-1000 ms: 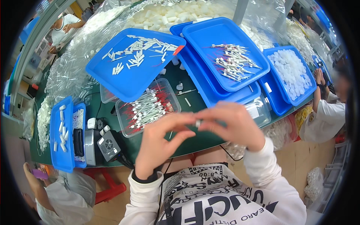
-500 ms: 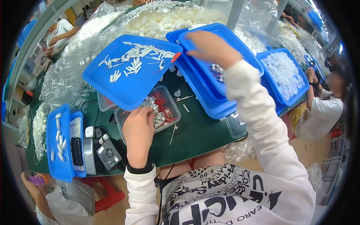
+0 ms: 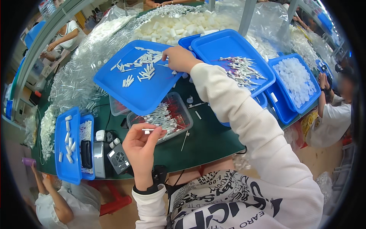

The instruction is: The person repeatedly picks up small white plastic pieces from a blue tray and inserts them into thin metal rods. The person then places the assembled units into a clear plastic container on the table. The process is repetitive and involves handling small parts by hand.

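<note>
My left hand [image 3: 141, 147] pinches a thin white plastic stick [image 3: 151, 130] between thumb and forefinger. It is just in front of a clear plastic box [image 3: 188, 108] filled with slim white-and-red sticks [image 3: 164, 116]. My right hand [image 3: 182, 59] reaches over the right side of a tilted blue tray [image 3: 133, 99], fingers apart and bent down beside short white tubes [image 3: 146, 57]. Its thumb is partly hidden. To the right, another blue tray [image 3: 217, 42] carries a pile of white sticks with red ends [image 3: 244, 70].
A blue tray of translucent white caps [image 3: 293, 80] stands at the right. Blue trays with white cylinders [image 3: 68, 139] and a small grey device [image 3: 119, 158] are at the left. Clear tubes [image 3: 72, 76] and white cylinders [image 3: 179, 24] heap behind. Other people sit around the green table [image 3: 206, 141].
My right hand has moved left from the stacked trays to the tilted tray. My left hand has come back from the clear box, and a white stick now shows in its fingers.
</note>
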`<state>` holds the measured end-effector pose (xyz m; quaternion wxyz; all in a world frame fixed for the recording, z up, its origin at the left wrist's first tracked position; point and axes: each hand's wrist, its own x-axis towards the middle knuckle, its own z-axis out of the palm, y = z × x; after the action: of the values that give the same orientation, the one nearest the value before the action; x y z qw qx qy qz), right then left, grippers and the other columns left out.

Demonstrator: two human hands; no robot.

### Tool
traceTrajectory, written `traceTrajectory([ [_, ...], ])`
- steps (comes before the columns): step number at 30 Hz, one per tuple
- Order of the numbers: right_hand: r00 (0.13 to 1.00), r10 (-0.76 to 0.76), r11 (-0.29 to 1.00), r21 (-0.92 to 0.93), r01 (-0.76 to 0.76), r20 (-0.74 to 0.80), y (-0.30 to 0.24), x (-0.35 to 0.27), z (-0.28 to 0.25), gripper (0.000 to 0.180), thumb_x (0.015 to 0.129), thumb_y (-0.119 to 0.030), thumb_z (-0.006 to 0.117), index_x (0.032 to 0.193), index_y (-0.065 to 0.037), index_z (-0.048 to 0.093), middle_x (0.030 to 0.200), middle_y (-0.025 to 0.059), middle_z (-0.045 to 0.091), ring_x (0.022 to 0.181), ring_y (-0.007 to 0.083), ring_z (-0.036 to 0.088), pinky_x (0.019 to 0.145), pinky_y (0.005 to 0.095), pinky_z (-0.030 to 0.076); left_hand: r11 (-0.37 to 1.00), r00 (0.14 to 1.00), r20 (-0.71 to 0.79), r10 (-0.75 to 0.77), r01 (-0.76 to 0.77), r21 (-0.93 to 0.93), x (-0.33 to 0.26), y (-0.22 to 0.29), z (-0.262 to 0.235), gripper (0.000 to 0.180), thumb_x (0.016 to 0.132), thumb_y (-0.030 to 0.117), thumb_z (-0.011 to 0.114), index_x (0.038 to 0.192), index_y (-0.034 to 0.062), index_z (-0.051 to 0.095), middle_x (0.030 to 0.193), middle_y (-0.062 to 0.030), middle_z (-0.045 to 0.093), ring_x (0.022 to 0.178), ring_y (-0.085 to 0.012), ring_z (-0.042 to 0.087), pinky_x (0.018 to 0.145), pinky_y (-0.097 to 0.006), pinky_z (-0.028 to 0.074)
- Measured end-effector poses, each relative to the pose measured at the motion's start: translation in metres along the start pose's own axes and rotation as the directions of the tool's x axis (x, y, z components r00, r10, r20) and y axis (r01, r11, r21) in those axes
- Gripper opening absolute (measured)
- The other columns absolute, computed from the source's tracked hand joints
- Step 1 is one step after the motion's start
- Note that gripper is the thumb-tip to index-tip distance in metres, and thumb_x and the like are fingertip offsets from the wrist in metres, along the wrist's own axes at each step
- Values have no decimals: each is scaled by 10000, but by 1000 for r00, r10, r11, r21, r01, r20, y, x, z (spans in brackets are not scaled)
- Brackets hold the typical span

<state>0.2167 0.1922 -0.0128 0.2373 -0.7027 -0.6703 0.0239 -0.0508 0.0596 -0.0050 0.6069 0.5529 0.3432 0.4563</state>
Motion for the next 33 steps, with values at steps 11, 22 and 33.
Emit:
traceTrajectory([
  [11, 978, -71, 832, 530, 165, -194, -54, -111, -83, 174, 830, -126, 663, 977, -44, 708, 893, 120, 683, 774, 233, 657, 712, 323, 516, 954, 995, 94, 29, 0, -299, -8, -1, 10, 80, 879, -16, 614, 950, -51, 619, 835, -131, 677, 778, -214, 683, 755, -325, 556],
  [22, 986, 169, 443, 894, -68, -9, -61, -246, -98, 138, 838, -36, 690, 970, 1, 705, 918, 96, 712, 849, 156, 681, 750, 258, 514, 991, 956, 293, 3, 35, -127, -27, 13, 47, 155, 870, -46, 624, 1016, -70, 673, 904, -165, 702, 834, -217, 694, 763, -286, 547],
  [33, 974, 103, 729, 682, 62, -199, -36, -278, -106, 140, 776, 25, 703, 908, -17, 725, 847, 78, 707, 756, 187, 659, 678, 274, 508, 998, 926, 377, 33, -53, 42, -31, 5, 67, 144, 858, -73, 632, 991, -78, 686, 922, -150, 709, 866, -196, 694, 782, -267, 542],
])
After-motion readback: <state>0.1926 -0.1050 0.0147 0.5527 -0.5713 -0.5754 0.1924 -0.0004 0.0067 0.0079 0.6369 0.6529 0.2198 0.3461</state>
